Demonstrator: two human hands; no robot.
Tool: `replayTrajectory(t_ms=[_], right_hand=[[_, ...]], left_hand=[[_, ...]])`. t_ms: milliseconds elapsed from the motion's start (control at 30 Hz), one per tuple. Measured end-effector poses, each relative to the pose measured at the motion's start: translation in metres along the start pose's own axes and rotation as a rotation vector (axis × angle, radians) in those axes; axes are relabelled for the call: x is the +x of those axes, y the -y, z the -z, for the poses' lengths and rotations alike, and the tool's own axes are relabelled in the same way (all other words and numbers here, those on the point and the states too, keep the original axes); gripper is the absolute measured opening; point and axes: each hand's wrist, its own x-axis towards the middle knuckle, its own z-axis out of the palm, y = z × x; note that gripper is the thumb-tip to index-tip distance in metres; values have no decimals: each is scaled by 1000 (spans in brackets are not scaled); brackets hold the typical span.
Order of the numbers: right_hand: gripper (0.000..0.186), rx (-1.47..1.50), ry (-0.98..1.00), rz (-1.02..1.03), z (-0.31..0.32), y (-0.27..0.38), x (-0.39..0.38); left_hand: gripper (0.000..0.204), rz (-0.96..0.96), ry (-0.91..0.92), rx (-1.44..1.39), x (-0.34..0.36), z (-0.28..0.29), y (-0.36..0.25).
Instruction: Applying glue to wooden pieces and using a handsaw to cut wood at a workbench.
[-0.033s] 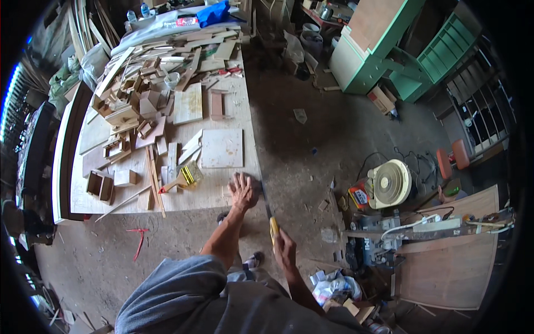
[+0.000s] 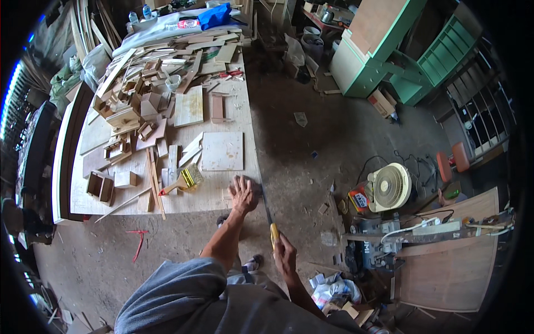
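Note:
My left hand (image 2: 242, 196) lies with its fingers spread on a small wooden piece (image 2: 227, 193) at the front right corner of the wooden worktable (image 2: 219, 203). My right hand (image 2: 285, 254) is closed round the yellow handle (image 2: 275, 232) of a long, narrow tool, below and right of my left hand. Its dark blade (image 2: 267, 205) runs up beside that hand at the table's edge; whether it touches the wood is hard to tell. A brush (image 2: 186, 181), a square board (image 2: 222, 150), thin strips and small wooden boxes (image 2: 100, 185) lie about the tabletop.
A pale fan (image 2: 389, 186), power tool (image 2: 372, 245) and wooden panel (image 2: 445, 278) are on the right. Green cabinets (image 2: 356, 75) stand at back right, near a cardboard box (image 2: 380, 103). A bundle of bags and scraps (image 2: 334, 289) lies by my right arm; red items (image 2: 136, 245) lie on the floor.
My right hand and the yellow-handled tool have moved slightly down the picture, toward my body. My left hand stays on the wood, and the whole view has shifted a little.

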Motion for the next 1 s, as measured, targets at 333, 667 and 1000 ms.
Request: replayTrajectory(t_ms=[333,667,1000], right_hand=[[38,85,-30,-69,-22,1,52],[42,326,-52,-161,-6,12,41],[44,229,-15,-170,-20,-1,31]], left_hand=[[67,-1,35,1,1,5,-4],[72,-15,8,-44,-8,3,9],[71,4,12,-1,-10,8,10]])
